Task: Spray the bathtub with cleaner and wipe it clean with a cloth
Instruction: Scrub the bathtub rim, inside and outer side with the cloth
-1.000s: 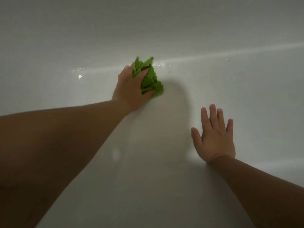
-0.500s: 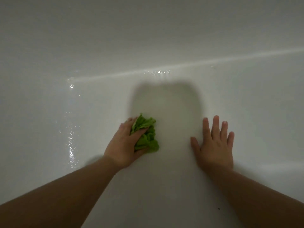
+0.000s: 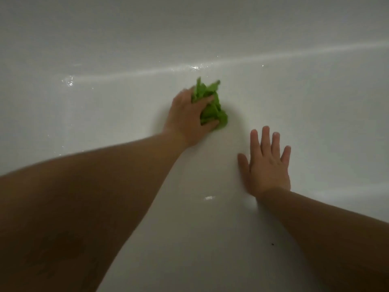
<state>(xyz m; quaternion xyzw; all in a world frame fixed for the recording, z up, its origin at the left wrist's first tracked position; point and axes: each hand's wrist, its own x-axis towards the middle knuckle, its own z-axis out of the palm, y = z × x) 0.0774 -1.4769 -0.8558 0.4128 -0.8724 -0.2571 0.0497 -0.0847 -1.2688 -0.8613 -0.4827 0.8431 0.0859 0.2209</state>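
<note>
Looked like the wiping step: left hand [image 3: 189, 119] had the bunched-up green cloth [image 3: 210, 106] gripped against the wet bathtub [image 3: 105, 112] just below the bright crease, right hand [image 3: 267, 163] braced flat with fingers spread, holding nothing, so next I'd guess another firm swipe across the droplets.

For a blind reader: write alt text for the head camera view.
A person's left hand presses a crumpled green cloth against the white bathtub surface, while the right hand rests flat beside it, fingers spread. Wet droplets glisten along the tub's curve.
</note>
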